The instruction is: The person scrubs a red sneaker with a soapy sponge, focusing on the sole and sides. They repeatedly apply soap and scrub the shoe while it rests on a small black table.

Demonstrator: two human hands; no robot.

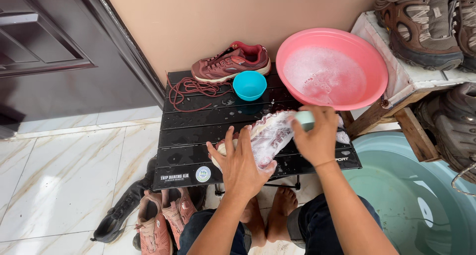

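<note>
Now soapy shoe (267, 136) lying crosswise, left hand (240, 163) steadying, right hand (315, 133) scrubbing

The left hand (241, 166) and suds hide most of the soapy shoe (267, 136), and the right hand (315, 134) covers most of the brush (304, 118). At 3 o'clock, the green tub (411, 195) and brown boots (426, 27) run off the edge.

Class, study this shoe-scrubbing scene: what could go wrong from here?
1. The pink basin of soapy water overhangs the black slatted table; a nudge from the right hand might tip it.
2. The sudsy shoe could slip from the left hand.
3. The loose red lace near the table's edge may slide off.
</note>
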